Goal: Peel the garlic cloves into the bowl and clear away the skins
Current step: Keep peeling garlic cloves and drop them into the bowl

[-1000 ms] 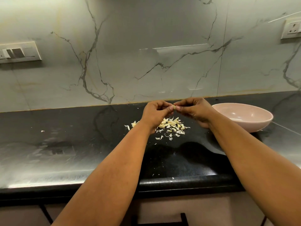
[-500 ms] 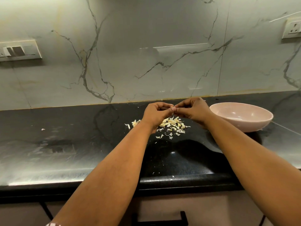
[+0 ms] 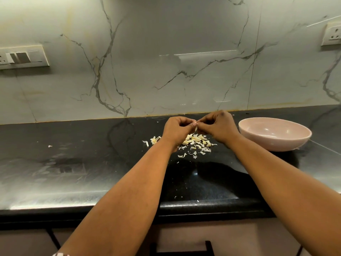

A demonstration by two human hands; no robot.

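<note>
Forearms reach over the black counter [image 3: 92, 182] edge. Past them lies a pile of garlic skins [image 3: 196, 144]; just above it, left hand [image 3: 176, 130] and right hand [image 3: 218, 126] meet, curled fingers pinching one garlic clove [image 3: 196, 127] between them. Pink bowl [image 3: 276, 143] sits just right of the hands, marble wall behind
</note>
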